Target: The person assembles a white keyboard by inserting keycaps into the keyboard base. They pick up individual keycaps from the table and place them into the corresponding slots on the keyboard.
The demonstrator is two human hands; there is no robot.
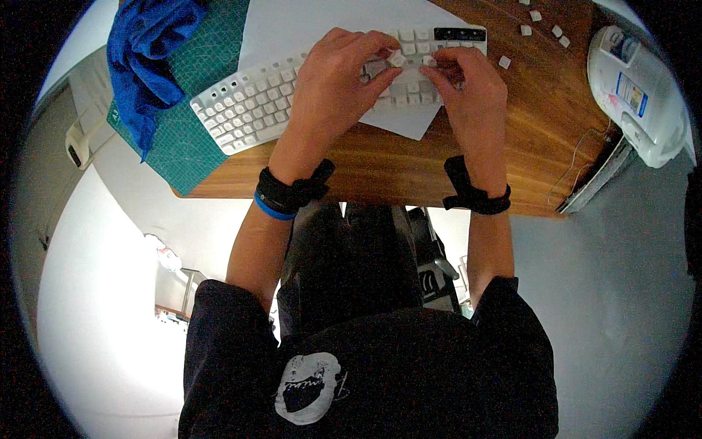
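Note:
A white keyboard (245, 110) lies across the desk, partly hidden under my hands. Above its right half, my left hand (333, 84) pinches a small white keycap (395, 58) between thumb and forefinger. Close beside it, my right hand (474, 84) is closed at the fingertips around another small white keycap (428, 61), also over the keyboard. Some rows near my hands look bare of caps, while the left part is full. Several loose white keycaps (526, 30) are scattered on the wood to the right.
A white sheet (285, 29) lies under the keyboard, on a wooden desk (409, 175). At the left are a green cutting mat (194, 150) and a crumpled blue cloth (146, 73). A white plastic bottle (629, 95) stands at the right edge, near a thin cable (585, 157).

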